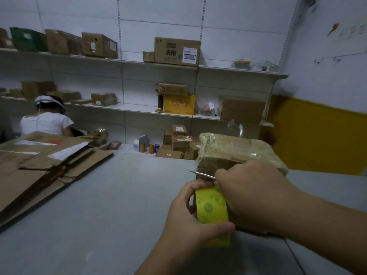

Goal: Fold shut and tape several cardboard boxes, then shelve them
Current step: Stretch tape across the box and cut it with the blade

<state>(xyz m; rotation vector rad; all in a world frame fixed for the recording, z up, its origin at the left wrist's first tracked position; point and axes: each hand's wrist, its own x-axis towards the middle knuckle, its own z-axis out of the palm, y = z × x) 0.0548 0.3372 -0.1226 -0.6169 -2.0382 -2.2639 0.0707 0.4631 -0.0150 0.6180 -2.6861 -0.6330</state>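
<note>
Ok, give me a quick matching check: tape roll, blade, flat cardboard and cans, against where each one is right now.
Things:
1 tape roll
2 blade
3 flat cardboard
4 cans

Places:
A on the bottom shelf
B in the left hand
C on the table, left side
D in the right hand

Pairs: 1-B, 2-D, 3-C, 4-A
</note>
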